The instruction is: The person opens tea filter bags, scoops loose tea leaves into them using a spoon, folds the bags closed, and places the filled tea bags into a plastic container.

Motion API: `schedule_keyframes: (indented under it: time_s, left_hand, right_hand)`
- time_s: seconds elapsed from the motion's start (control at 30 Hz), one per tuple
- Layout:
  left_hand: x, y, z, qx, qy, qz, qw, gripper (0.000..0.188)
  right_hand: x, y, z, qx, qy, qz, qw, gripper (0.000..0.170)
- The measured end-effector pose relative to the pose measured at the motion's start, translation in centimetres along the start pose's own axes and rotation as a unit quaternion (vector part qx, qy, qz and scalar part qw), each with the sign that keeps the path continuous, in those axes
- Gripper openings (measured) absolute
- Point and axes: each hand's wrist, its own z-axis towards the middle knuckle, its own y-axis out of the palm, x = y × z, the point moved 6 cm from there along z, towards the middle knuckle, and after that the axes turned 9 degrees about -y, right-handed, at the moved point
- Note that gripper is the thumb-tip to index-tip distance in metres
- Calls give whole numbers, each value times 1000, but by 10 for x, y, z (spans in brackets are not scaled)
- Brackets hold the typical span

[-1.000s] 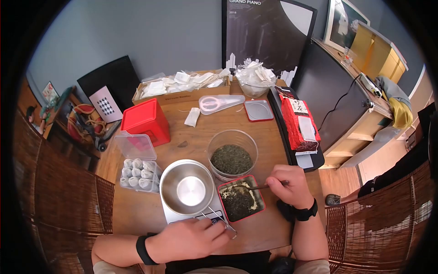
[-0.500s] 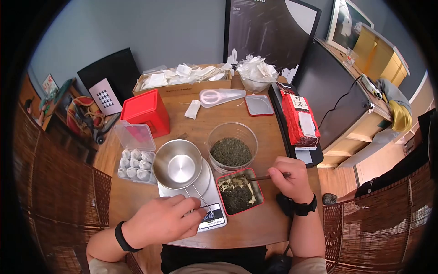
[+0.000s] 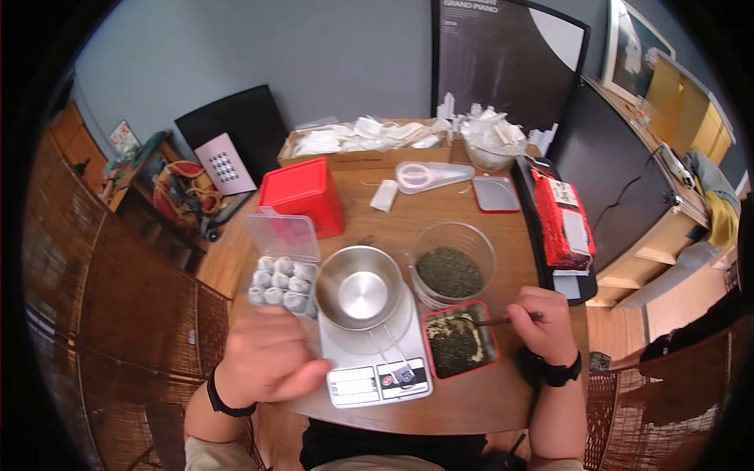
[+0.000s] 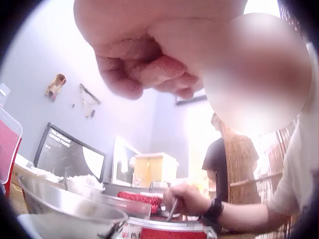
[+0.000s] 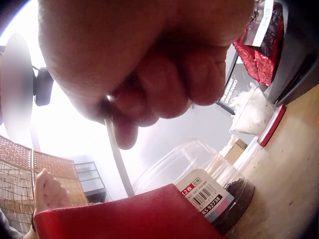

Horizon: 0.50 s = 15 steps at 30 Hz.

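Observation:
My right hand (image 3: 543, 323) grips the dark handle of a spoon (image 3: 496, 320), whose end dips into a red square tin (image 3: 495, 345) holding dark loose tea leaves (image 3: 452, 350). In the right wrist view its fingers curl round the spoon's handle (image 5: 117, 159). My left hand (image 3: 271, 353), blurred, hovers left of a white kitchen scale (image 3: 336, 347), fingers loosely curled and holding nothing. On the scale stands a small steel pan (image 3: 361, 294) with a wire handle lying over the buttons. A clear round tub (image 3: 488, 267) of tea leaves stands behind the tin.
An open clear box (image 3: 284, 235) of filled tea bags (image 3: 281, 279) sits left of the scale, with a red canister (image 3: 302, 196) behind. Farther back are a carton (image 3: 365, 159) of white bags, cased scissors (image 3: 432, 177) and a tin lid (image 3: 496, 194). A red pack (image 3: 562, 224) lies right.
My left hand has moved left, away from the pan's handle, leaving the scale's panel uncovered. The pan was shifted back on the scale. My right hand keeps the spoon in the tin.

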Motion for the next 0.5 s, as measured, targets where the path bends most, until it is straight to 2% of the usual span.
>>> schedule_keyframes:
  time_s: [0.03, 0.07, 0.1, 0.13, 0.17, 0.23, 0.27, 0.4, 0.5]
  left_hand:
    - [-4, -19, -4, 84, -3, -108, 991, 39]
    - [2, -34, -8, 128, -31, -248, 960, 45]
    - [14, -41, -11, 124, 47, -435, 891, 53]
    - [28, -52, -6, -17, 124, -485, 866, 57]
    - [40, -51, -11, -58, 203, -539, 815, 52]
    - [71, -46, 1, -105, 309, -617, 716, 53]
    - [76, -44, 2, -103, 302, -612, 724, 53]
    - [92, -44, 10, -119, 287, -722, 619, 49]
    - [99, -39, 5, -90, 247, -755, 600, 58]
  right_hand:
    - [2, 0, -1, -4, -4, -4, 1000, 24]
    - [2, 1, -2, -2, -7, 4, 1000, 24]
    - [2, 1, -2, -1, -1, 0, 1000, 23]
    - [3, 1, -2, -1, 4, -4, 1000, 22]
    - [2, 2, -2, -2, 0, 5, 1000, 22]
    - [4, 2, -2, 6, 3, -2, 1000, 20]
    - [6, 3, -3, -4, 5, -9, 1000, 18]
    - [10, 4, -6, 4, 17, -7, 1000, 23]
    - [10, 3, -6, -1, 17, -6, 1000, 23]
